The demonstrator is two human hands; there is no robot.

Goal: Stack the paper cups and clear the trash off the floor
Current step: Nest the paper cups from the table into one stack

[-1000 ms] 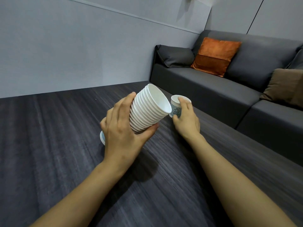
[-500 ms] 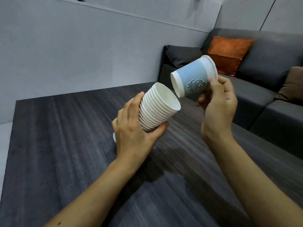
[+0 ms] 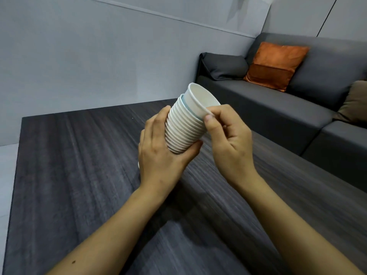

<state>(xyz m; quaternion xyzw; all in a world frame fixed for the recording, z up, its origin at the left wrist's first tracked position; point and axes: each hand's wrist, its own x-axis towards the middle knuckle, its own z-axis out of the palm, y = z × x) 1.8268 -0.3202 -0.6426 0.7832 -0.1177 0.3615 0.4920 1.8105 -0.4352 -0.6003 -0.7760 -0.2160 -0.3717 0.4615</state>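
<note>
A grey sofa (image 3: 297, 108) runs along the worktop's right edge. Above the middle of the dark worktop (image 3: 69, 175), clear of its surface, the stack of paper cups (image 3: 184, 128) is tilted with its mouth towards the sofa. The left hand (image 3: 158, 155) has its fingers wrapped round the stack's lower half. The top cup (image 3: 200, 100) is nested but not fully seated — a blue band shows under its rim. The right hand (image 3: 228, 143) pinches that rim between thumb and fingers. A push off the stack's axis could crumple the thin rim or jam the cup askew — and a hard push might drive the tilted stack out of the left grip.

- Under the cup stack (image 3: 183, 128): table (image 3: 79, 175).
- Left of and beneath the stack: left hand (image 3: 158, 155).
- Right of it: right hand (image 3: 228, 143).
- In its mouth: top cup (image 3: 200, 99).
- Behind it, rightward: sofa (image 3: 278, 108).
</note>
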